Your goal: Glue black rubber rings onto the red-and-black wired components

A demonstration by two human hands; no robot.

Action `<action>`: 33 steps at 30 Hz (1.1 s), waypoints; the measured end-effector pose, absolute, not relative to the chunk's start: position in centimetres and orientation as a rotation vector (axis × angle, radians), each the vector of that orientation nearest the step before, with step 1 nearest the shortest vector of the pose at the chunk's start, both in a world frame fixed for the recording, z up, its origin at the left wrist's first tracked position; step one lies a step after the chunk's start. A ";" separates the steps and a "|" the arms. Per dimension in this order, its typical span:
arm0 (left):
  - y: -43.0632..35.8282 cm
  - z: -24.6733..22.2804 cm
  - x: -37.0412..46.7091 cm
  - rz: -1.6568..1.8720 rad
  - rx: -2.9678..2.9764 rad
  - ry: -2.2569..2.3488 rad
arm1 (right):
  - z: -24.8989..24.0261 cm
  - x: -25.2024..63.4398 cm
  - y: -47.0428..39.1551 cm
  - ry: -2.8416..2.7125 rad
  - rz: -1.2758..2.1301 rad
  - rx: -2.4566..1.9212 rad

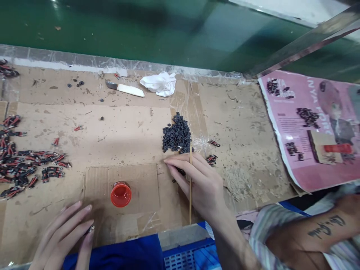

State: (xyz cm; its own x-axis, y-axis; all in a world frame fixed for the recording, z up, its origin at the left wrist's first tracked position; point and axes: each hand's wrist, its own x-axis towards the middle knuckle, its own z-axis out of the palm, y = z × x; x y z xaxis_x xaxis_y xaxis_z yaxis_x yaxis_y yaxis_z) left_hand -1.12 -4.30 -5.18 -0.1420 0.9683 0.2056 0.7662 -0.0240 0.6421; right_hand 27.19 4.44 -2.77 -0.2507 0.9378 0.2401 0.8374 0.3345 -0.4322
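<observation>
Left hand (63,238): pinching a small dark part (90,229) with a shiny end between thumb and finger; the part is probably feeling light, stiff and easy to drop, its dark body offering the best hold.
Right hand (204,183): closing around a thin wooden stick (190,198), thumb and forefinger tips meeting; whether they are also pinching something, one cannot tell.
Stick: looking light and slightly springy, suiting a hold near its middle.
Black discs (177,135): lying heaped just beyond the right fingertips, likely sliding apart under a push.
Red cup (120,195): standing between the hands, inviting a grasp around its wall.
Red-and-black parts (21,170): lying piled beyond the left hand.
</observation>
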 end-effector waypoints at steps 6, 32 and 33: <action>-4.0 -3.1 -0.6 0.819 1.683 2.024 | -3.5 27.7 4.2 -2.155 0.324 -1.552; -2.7 -1.9 6.2 0.955 1.752 1.292 | 0.0 22.8 -1.4 -1.443 1.207 -1.243; -2.6 -1.6 6.4 0.966 1.744 1.321 | -0.1 22.9 -1.6 -1.459 1.226 -1.213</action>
